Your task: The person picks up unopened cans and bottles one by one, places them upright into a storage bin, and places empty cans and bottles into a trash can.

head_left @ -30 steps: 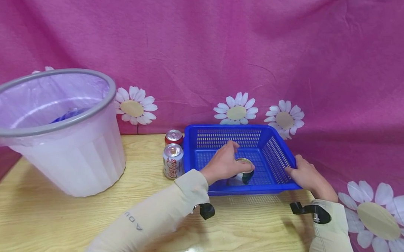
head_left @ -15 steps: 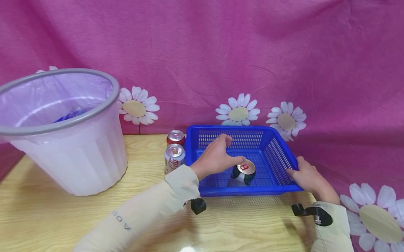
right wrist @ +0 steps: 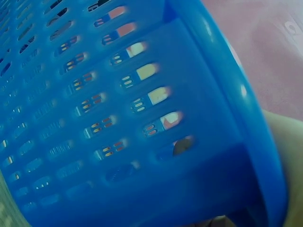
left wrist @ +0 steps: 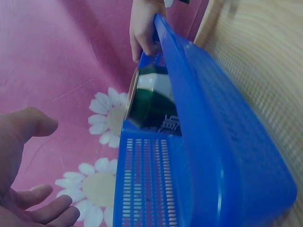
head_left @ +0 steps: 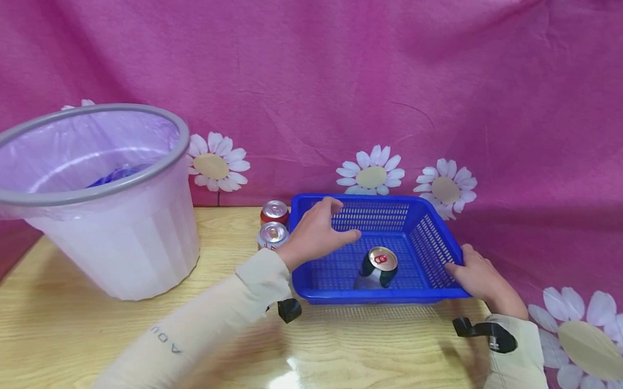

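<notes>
A blue plastic basket with slotted walls sits on the wooden table. Inside stands one green and silver drink can, its tab red. My left hand hovers over the basket's left part, apart from the can, fingers and thumb spread with nothing between them; the left wrist view shows the same hand beside the basket. On the right, my right hand grips the basket's rim near its front right corner, thumb inside. The basket wall fills most of the right wrist view and hides most of that hand.
Left of the basket stand a red can and a silver Coca-Cola can, the latter partly behind my left wrist. A white bin lined with a clear bag stands further left, something blue inside. A pink flowered cloth hangs behind.
My left hand has let go of the green can, leaving it standing in the basket, and has moved up and left. My right hand keeps its hold on the rim.
</notes>
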### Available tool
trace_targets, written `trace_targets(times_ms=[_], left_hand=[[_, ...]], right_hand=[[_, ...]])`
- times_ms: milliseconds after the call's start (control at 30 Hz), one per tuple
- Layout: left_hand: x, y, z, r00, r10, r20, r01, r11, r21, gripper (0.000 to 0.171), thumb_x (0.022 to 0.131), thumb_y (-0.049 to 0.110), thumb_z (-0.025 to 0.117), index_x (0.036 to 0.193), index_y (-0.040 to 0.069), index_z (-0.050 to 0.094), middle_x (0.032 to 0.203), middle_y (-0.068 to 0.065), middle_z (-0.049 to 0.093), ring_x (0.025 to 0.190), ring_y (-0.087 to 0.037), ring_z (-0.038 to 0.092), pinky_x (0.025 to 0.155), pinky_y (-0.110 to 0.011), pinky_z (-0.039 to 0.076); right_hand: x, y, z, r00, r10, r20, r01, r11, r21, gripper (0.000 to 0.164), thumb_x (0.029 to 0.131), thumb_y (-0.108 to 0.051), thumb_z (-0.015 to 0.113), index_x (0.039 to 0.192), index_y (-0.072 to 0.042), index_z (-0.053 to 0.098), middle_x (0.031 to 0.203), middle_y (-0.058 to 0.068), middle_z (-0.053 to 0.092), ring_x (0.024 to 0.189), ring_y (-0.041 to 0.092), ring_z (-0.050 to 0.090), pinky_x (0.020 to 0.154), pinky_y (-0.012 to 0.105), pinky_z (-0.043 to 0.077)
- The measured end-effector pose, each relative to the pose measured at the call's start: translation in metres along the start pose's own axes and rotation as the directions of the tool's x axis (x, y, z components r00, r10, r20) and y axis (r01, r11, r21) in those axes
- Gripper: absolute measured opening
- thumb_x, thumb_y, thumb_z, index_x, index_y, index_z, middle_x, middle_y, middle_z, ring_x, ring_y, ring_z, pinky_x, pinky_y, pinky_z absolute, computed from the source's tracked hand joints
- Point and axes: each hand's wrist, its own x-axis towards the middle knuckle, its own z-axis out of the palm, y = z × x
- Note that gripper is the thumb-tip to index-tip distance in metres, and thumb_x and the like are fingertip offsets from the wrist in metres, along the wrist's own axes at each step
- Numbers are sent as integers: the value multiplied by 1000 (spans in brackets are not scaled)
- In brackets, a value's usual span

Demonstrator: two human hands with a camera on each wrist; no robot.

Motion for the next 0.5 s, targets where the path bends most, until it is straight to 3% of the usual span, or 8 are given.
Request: trace_targets(times_ms=[500], left_hand=[[-6,-22,-26,996,-22,-86,24,999,26,63,83,40,72,132,8,48,133,-10,57,124,-27,55,107,-43,47]], right_hand=[[-1,-1,1,1000,-15,-12,15,1000,7,51,97,-28,47,127,10,35,111,26,55,95,33,58,75,37,47]])
